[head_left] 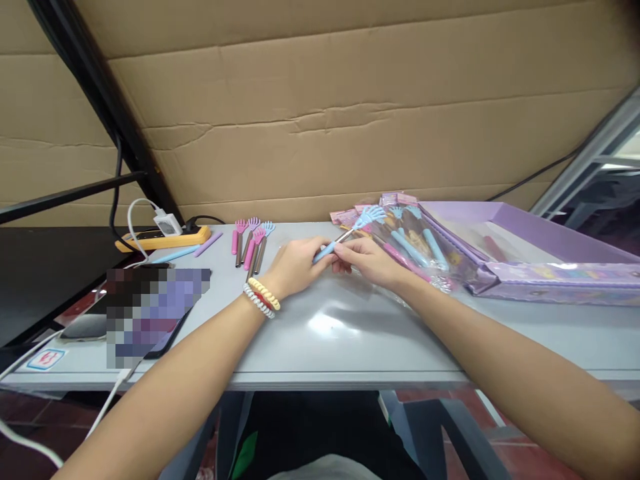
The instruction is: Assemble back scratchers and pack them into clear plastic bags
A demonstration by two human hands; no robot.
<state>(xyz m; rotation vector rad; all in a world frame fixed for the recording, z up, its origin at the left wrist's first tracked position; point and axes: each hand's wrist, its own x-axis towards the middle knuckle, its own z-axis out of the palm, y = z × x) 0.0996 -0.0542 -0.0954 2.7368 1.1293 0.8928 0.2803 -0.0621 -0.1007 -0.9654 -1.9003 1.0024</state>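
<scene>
My left hand (296, 265) and my right hand (369, 261) meet over the middle of the grey table (350, 340). Together they grip a blue back scratcher (350, 231) with a metal shaft and a hand-shaped claw that points up and to the right. The left fingers close on its blue handle, the right fingers pinch it just beside them. Bracelets circle my left wrist. Right of my hands lies a clear packet of blue and pink scratchers (415, 247).
Several loose pink and blue scratchers (251, 243) lie left of my hands. Beyond them sits a yellow power strip (170, 239) with a white charger. A phone (150, 313) rests at the left, a purple box lid (540, 257) at the right. Cardboard backs the table.
</scene>
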